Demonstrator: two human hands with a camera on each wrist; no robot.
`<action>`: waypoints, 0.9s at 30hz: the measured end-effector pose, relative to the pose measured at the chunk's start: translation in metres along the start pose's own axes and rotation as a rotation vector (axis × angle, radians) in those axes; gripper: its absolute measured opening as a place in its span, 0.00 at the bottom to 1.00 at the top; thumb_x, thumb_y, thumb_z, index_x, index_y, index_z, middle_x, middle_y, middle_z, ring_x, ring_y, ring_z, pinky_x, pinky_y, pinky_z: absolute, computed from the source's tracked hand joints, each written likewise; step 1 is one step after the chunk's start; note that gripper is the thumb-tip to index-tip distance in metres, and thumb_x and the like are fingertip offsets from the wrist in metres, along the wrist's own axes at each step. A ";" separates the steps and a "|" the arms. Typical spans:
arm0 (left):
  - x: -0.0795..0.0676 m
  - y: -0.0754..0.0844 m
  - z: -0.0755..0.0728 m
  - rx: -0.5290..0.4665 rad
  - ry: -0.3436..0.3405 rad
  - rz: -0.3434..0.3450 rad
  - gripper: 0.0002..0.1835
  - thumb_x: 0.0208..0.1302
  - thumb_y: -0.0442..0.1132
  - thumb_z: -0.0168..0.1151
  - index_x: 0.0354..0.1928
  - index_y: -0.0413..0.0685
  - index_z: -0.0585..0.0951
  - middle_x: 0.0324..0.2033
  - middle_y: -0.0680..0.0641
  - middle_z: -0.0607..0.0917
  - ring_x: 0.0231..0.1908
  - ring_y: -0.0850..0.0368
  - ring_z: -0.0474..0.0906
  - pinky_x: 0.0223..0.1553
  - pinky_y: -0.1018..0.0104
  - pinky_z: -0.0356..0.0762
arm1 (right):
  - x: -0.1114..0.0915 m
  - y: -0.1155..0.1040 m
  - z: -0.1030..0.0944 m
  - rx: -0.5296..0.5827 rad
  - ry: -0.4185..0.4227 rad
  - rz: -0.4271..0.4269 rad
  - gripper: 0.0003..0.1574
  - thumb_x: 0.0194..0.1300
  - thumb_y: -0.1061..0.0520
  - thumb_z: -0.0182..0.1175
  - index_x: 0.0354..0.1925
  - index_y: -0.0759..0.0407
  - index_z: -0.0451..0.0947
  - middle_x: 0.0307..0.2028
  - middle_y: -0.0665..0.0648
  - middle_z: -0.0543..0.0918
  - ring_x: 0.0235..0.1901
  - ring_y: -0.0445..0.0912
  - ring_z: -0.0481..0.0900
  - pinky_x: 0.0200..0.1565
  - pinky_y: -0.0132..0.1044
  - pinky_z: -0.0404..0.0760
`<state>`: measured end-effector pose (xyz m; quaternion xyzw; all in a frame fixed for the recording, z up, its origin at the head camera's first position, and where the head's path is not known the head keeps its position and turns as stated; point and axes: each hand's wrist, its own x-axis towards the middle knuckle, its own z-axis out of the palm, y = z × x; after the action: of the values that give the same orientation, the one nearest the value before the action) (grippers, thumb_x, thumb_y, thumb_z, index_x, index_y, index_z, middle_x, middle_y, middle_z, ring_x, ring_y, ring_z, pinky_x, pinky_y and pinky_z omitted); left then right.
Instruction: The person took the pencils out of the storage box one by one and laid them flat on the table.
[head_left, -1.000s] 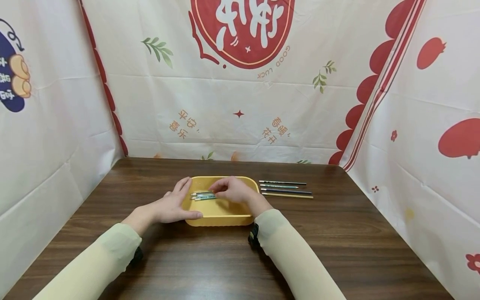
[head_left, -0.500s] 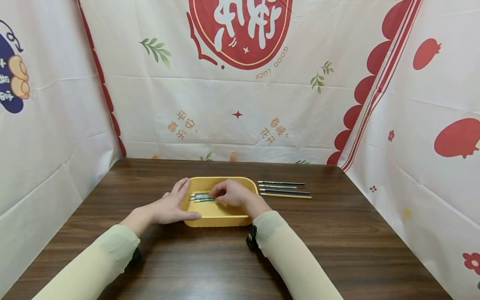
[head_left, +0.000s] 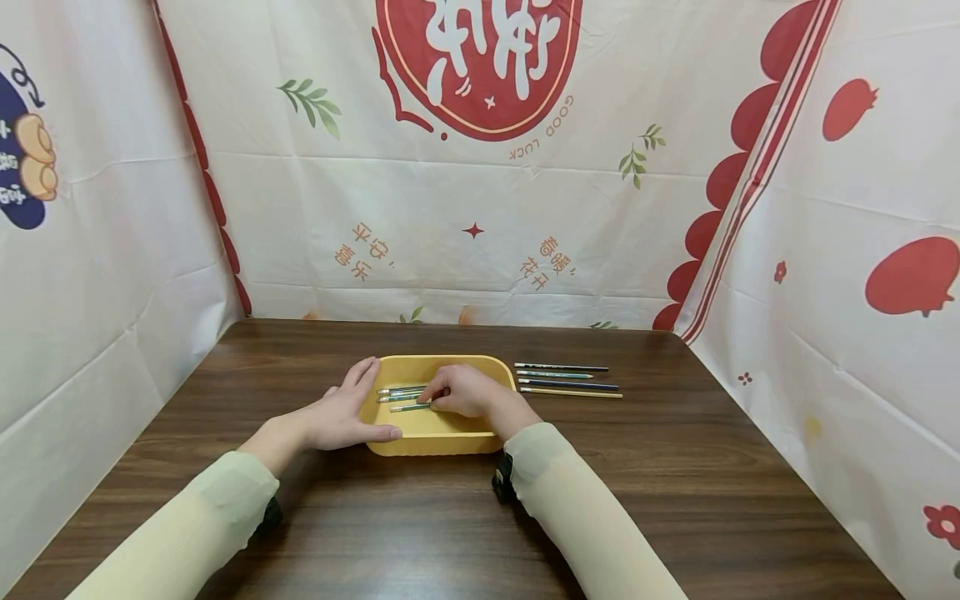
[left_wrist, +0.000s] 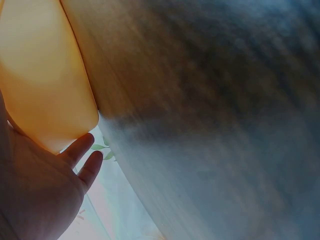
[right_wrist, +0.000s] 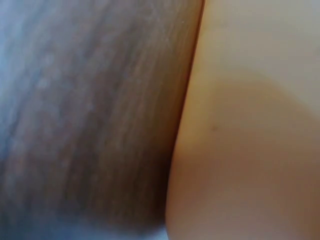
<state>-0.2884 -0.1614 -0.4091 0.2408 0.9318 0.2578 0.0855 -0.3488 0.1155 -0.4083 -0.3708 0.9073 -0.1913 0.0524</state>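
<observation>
My left hand rests at the left end of a yellow plastic tray, thumb over the front rim and fingers extended along the side. The left wrist view shows that hand against the outer wall of the tray. Inside the tray, my right hand pinches a green pencil, whose left end sticks out from the fingertips. Just behind it lie several more pencils, partly hidden by the hand. Only the tray's outer wall and tabletop show in the right wrist view.
Right of the tray, several pencils lie side by side on the dark wood table, including a black pencil and a yellowish one. A printed white cloth hangs behind the table and along both sides.
My right hand has moved slightly toward the tray's front, drawing one green pencil away from the others. The left hand stays on the tray.
</observation>
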 end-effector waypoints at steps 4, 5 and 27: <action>0.000 -0.001 0.000 -0.001 0.000 0.002 0.72 0.67 0.75 0.68 0.89 0.39 0.37 0.88 0.35 0.37 0.83 0.25 0.53 0.79 0.21 0.50 | 0.000 -0.001 0.000 -0.021 0.003 -0.008 0.14 0.74 0.62 0.70 0.52 0.49 0.95 0.45 0.50 0.90 0.42 0.36 0.79 0.51 0.30 0.79; 0.000 -0.001 -0.001 0.001 0.001 0.003 0.72 0.67 0.75 0.68 0.89 0.39 0.37 0.88 0.35 0.37 0.83 0.25 0.53 0.79 0.21 0.49 | 0.000 -0.001 0.000 -0.020 0.005 -0.006 0.14 0.74 0.62 0.70 0.52 0.49 0.95 0.45 0.50 0.90 0.42 0.37 0.79 0.51 0.30 0.79; 0.000 -0.002 -0.003 -0.007 -0.010 0.006 0.71 0.68 0.74 0.68 0.89 0.39 0.36 0.88 0.35 0.35 0.83 0.23 0.53 0.79 0.20 0.47 | -0.001 -0.007 0.001 0.328 0.047 0.119 0.18 0.77 0.65 0.64 0.57 0.51 0.93 0.40 0.51 0.91 0.29 0.37 0.75 0.35 0.28 0.73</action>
<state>-0.2900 -0.1644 -0.4080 0.2445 0.9298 0.2600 0.0901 -0.3435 0.1111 -0.4064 -0.2981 0.8853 -0.3419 0.1024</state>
